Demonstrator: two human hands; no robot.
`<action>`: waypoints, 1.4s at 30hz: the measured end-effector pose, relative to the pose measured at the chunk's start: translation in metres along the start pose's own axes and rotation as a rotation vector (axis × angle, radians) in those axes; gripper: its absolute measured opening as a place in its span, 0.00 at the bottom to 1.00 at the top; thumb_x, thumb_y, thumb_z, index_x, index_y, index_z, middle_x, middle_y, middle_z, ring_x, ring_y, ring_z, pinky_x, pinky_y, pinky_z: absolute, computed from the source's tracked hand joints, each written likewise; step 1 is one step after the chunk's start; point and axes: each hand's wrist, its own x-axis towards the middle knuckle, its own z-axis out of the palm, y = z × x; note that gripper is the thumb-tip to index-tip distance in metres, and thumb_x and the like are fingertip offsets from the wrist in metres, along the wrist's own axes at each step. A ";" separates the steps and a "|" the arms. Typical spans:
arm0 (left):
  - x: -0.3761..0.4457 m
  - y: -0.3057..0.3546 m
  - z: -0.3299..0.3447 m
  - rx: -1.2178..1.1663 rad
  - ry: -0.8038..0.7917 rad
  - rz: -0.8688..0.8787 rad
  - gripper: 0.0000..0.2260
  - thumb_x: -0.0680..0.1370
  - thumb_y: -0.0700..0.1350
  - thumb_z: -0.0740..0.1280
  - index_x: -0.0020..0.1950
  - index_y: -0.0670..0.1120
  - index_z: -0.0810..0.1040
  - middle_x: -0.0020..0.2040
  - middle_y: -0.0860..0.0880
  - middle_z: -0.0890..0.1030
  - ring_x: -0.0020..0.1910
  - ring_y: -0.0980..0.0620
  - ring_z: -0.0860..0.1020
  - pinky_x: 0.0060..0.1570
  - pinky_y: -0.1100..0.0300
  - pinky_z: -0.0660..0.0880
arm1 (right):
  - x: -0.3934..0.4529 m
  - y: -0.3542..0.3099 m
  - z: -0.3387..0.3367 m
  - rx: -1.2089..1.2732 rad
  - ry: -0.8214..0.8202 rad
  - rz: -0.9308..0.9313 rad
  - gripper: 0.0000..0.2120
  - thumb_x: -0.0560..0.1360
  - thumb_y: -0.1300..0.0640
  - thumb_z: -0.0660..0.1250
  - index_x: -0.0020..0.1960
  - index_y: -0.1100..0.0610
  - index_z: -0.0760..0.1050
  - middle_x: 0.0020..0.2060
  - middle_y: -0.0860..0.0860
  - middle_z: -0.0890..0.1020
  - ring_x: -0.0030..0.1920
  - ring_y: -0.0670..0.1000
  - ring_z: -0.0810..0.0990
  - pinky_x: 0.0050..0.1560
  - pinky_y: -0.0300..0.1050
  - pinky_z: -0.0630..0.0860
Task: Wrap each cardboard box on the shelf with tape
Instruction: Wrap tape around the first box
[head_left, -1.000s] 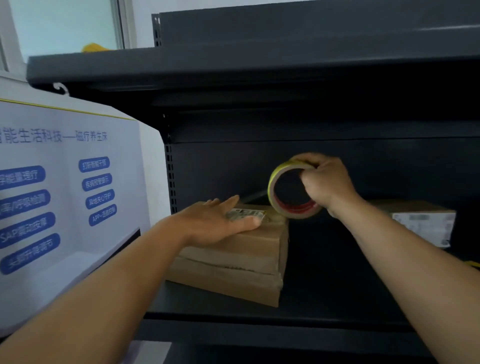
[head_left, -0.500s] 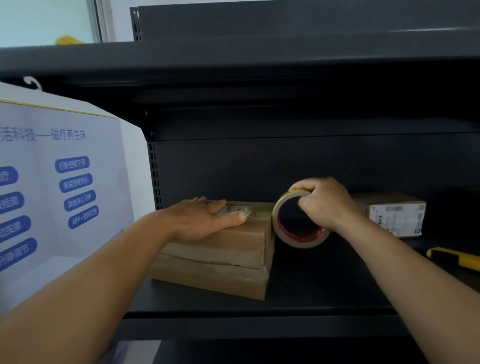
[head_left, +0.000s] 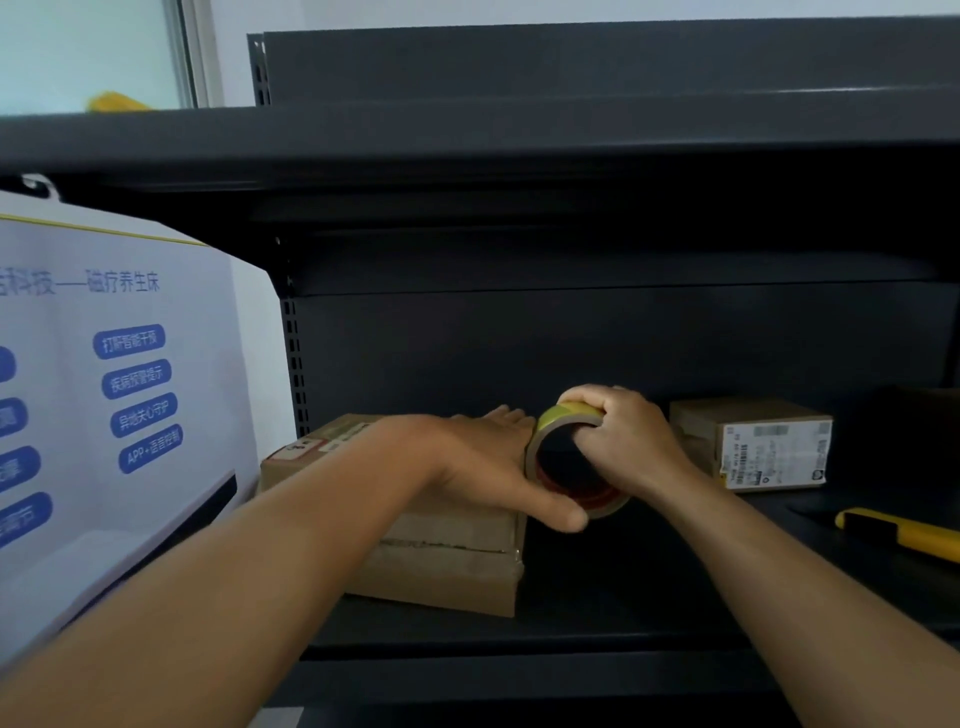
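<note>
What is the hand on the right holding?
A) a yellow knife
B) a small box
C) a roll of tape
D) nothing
C: the right hand curls its fingers round the roll of tape, held at the right end of the big cardboard box; the yellow knife lies untouched on the shelf, and the small box stands apart behind.

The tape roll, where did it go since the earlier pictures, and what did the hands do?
The right hand brought the tape roll down beside the big cardboard box's right edge. The left hand slid right across the box top; its thumb now touches the roll. The right hand's grip on the roll stayed, and the small labelled box and yellow utility knife lay unmoved.
</note>
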 end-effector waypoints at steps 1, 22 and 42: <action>0.001 0.002 0.000 -0.001 0.004 -0.003 0.42 0.74 0.64 0.62 0.78 0.52 0.41 0.79 0.50 0.43 0.77 0.51 0.39 0.75 0.49 0.43 | 0.000 0.001 0.000 0.031 -0.014 -0.010 0.15 0.71 0.60 0.65 0.53 0.44 0.77 0.49 0.47 0.78 0.47 0.47 0.77 0.39 0.38 0.70; 0.018 -0.008 -0.001 -0.081 -0.011 -0.158 0.45 0.69 0.75 0.53 0.79 0.51 0.48 0.79 0.51 0.48 0.77 0.50 0.49 0.74 0.50 0.53 | 0.003 0.028 0.004 -0.135 -0.187 -0.015 0.12 0.71 0.62 0.62 0.46 0.46 0.78 0.41 0.47 0.82 0.42 0.48 0.80 0.44 0.50 0.80; 0.103 0.002 -0.015 -0.500 0.225 0.036 0.10 0.79 0.45 0.63 0.55 0.54 0.82 0.39 0.56 0.83 0.43 0.60 0.79 0.45 0.65 0.71 | 0.007 0.072 -0.009 0.013 -0.132 -0.018 0.15 0.68 0.48 0.74 0.51 0.50 0.74 0.45 0.47 0.79 0.44 0.44 0.78 0.43 0.39 0.75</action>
